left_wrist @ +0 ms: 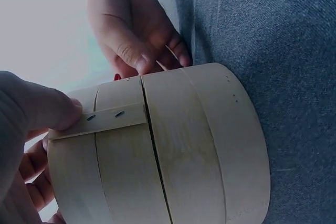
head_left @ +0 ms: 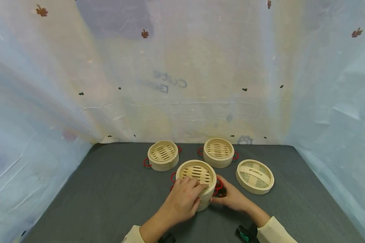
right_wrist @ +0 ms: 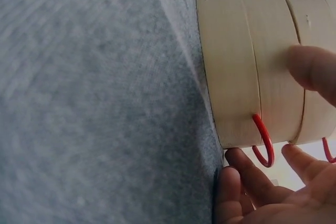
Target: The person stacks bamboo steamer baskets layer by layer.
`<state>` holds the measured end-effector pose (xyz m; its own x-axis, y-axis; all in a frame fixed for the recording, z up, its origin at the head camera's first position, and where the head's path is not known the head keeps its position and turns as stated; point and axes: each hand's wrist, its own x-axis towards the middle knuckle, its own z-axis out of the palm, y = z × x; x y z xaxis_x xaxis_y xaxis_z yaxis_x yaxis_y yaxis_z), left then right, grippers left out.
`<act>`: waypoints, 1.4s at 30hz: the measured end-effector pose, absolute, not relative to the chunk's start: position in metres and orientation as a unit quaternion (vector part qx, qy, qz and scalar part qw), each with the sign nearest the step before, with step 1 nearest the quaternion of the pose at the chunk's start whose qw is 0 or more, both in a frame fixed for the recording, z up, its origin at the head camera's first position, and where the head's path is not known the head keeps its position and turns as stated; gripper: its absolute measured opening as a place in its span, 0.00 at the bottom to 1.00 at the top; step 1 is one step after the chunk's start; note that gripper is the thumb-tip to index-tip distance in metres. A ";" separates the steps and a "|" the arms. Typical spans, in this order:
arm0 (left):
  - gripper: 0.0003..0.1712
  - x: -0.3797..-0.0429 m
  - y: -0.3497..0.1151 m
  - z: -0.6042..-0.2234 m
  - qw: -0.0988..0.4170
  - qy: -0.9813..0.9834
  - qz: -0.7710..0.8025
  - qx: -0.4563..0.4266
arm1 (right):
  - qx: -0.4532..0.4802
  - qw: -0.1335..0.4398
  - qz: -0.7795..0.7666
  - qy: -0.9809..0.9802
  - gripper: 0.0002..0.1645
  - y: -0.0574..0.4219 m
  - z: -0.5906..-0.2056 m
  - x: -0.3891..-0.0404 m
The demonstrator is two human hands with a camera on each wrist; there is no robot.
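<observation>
Two bamboo steamer baskets stand stacked near the front middle of the table, the upper basket [head_left: 197,171] over the lower basket [head_left: 204,203]. My left hand [head_left: 183,199] grips the upper basket's near rim, fingers over the slats and thumb on the outer wall. In the left wrist view that thumb [left_wrist: 60,111] presses beside a stapled strip. Around the stack's right side, my right hand [head_left: 233,198] holds it by the wall near the red handles [head_left: 219,183]. The right wrist view has the thumb [right_wrist: 315,69] close to the seam and fingertips at the handle side.
Behind the stack stand another steamer basket [head_left: 163,156] at the left and one [head_left: 219,153] at the right, both with red handles. A woven bamboo lid [head_left: 255,177] lies to the right. Pale sheeting [head_left: 182,125] rises behind the dark table [head_left: 115,195].
</observation>
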<state>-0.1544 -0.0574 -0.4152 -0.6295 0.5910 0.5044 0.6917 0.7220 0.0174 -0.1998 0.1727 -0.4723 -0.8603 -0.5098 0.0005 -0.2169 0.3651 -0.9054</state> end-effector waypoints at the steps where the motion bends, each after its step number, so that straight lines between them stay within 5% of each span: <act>1: 0.24 -0.154 -0.057 -0.415 0.238 -0.897 -0.105 -0.358 | -0.222 0.143 -0.516 0.815 0.51 0.173 -0.473 -0.200; 42: 0.22 -0.156 -0.069 -0.418 0.230 -0.886 -0.124 -0.383 | -0.216 0.158 -0.544 0.795 0.49 0.173 -0.474 -0.201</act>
